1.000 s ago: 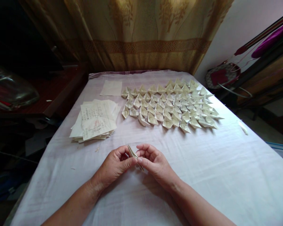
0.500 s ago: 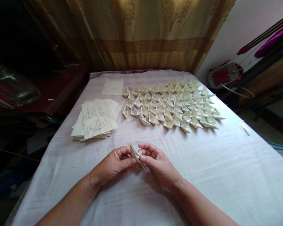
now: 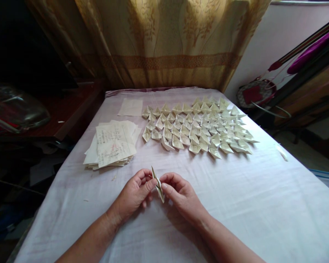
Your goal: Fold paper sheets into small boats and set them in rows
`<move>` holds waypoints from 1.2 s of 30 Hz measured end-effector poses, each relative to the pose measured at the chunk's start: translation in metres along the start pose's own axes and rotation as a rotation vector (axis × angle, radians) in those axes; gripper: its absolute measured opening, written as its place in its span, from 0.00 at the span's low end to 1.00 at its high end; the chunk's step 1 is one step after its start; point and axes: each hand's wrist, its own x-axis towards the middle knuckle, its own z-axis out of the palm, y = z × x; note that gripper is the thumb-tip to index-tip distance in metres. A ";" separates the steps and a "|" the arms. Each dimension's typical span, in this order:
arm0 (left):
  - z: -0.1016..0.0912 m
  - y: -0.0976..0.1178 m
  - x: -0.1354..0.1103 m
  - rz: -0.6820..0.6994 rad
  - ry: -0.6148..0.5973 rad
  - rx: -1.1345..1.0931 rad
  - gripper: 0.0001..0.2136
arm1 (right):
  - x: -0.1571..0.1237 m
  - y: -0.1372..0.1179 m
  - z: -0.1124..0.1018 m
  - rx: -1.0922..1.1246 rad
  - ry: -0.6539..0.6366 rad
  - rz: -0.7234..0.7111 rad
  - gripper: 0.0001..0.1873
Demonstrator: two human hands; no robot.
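Note:
My left hand [image 3: 133, 193] and my right hand [image 3: 180, 194] meet over the near middle of the white cloth-covered table [image 3: 263, 204]. Both pinch a small folded piece of cream paper [image 3: 157, 183], held edge-up between thumbs and forefingers. Beyond them lie several finished paper boats [image 3: 197, 128], set out in rows. To the left sits a stack of written paper sheets [image 3: 111, 144], and a single blank sheet [image 3: 130, 107] lies farther back.
A patterned gold curtain [image 3: 164, 44] hangs behind the table. On the left, a dark wooden surface holds a glass vessel [image 3: 15, 109]. Dark furniture and a purple item [image 3: 312, 51] stand at the right. A small paper scrap [image 3: 282, 152] lies near the table's right edge.
Between my fingers the folded paper has turned more upright and narrower. The camera has tilted slightly, so the table sits lower in view.

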 end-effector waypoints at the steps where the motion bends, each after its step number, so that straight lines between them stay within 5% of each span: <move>1: 0.001 0.000 0.000 0.019 0.031 -0.011 0.24 | 0.000 0.000 -0.001 -0.031 0.011 -0.015 0.22; 11: 0.003 0.002 -0.003 0.098 0.151 -0.065 0.24 | -0.008 0.001 0.001 -0.579 0.018 -0.041 0.16; 18: -0.003 0.004 -0.004 0.097 0.223 0.264 0.19 | -0.006 -0.011 -0.005 -0.753 0.120 -0.074 0.15; 25: -0.008 -0.003 0.000 0.346 0.305 0.679 0.15 | -0.005 -0.009 -0.006 -0.955 0.164 -0.120 0.11; 36: -0.005 -0.009 -0.001 0.489 0.304 0.893 0.13 | -0.005 -0.006 -0.005 -1.024 0.172 -0.201 0.12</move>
